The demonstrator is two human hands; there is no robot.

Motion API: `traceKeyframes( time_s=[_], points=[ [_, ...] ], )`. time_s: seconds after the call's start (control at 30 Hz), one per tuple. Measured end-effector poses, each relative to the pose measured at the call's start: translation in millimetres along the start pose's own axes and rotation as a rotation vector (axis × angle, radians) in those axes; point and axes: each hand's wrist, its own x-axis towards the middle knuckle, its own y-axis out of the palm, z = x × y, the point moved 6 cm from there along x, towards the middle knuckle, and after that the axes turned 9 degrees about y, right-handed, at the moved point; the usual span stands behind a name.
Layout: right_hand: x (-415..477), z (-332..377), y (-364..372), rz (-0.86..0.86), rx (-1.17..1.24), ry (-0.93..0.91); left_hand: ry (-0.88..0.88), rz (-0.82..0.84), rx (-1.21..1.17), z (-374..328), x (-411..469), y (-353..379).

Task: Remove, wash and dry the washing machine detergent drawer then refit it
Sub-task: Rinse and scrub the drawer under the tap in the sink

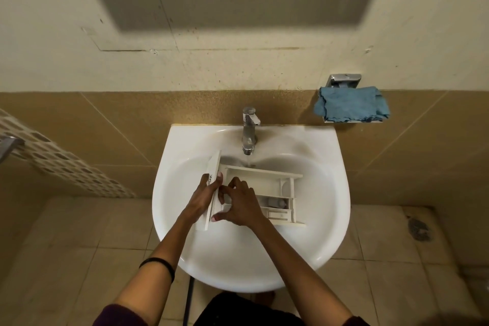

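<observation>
The white detergent drawer (267,190) lies inside the white basin (317,219), its front panel turned to the left. My left hand (205,194) grips that front panel, with the thumb over its top edge. My right hand (242,205) has its fingers curled into the drawer's near left compartment and hides that part. Water runs from the chrome tap (249,131) onto the drawer's far edge.
A blue cloth (352,107) lies on a metal wall shelf to the right of the tap. Tiled wall rises behind the basin and tiled floor lies below. A perforated white panel (53,156) slants at the left.
</observation>
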Motion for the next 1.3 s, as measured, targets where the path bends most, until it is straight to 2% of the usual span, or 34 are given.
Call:
traceKeyframes(
  time_s=[0.27, 0.37, 0.47, 0.53, 0.57, 0.67, 0.73, 0.77, 0.87, 0.93, 1.07, 1.2, 1.3],
  points=[
    [5.6, -7.3, -3.9, -0.038, 0.267, 0.104, 0.015, 0.021, -0.025, -0.5, 4.0, 6.5],
    [8.6, -16.3, -17.7, -0.159, 0.515, 0.259, 0.02, 0.028, -0.014, -1.4, 4.3, 7.7],
    [16.3, -34.9, -31.7, -0.39, 0.635, 0.393, 0.009, 0.041, -0.037, 0.8, 2.5, 6.1],
    [20.0, -53.0, -40.4, -0.473, 0.905, 0.471, -0.018, 0.053, -0.134, 6.5, 4.1, 6.7],
    [23.0, -58.1, -43.5, -0.446, 1.109, 0.484, -0.049, 0.054, -0.175, 8.5, 4.8, 7.3],
    [35.3, -54.1, -47.3, -0.207, 1.72, 0.545, -0.125, 0.003, -0.228, 15.7, 9.3, 7.4],
    [39.6, -43.4, -49.6, -0.06, 1.855, 0.591, -0.152, -0.032, -0.232, 20.0, 10.3, 7.6],
    [38.7, -34.5, -50.4, 0.005, 1.831, 0.585, -0.166, -0.038, -0.227, 22.2, 10.9, 7.7],
    [30.3, -7.0, -48.0, 0.15, 1.404, 0.539, -0.183, -0.054, -0.219, 26.9, 13.2, 7.9],
    [28.4, 5.1, -43.4, 0.211, 1.259, 0.479, -0.16, -0.063, -0.198, 26.2, 14.7, 7.6],
    [39.3, -7.4, -35.4, 0.015, 1.235, 0.495, -0.145, -0.055, -0.19, 26.9, 15.8, 8.3],
    [40.6, -0.2, -37.7, -0.204, 0.648, 0.348, -0.11, -0.077, -0.231, 24.8, 16.7, 8.0],
    [38.1, -1.6, -42.3, -0.263, 0.523, 0.384, -0.127, -0.092, -0.23, 29.3, 18.8, 7.9]
  ],
)
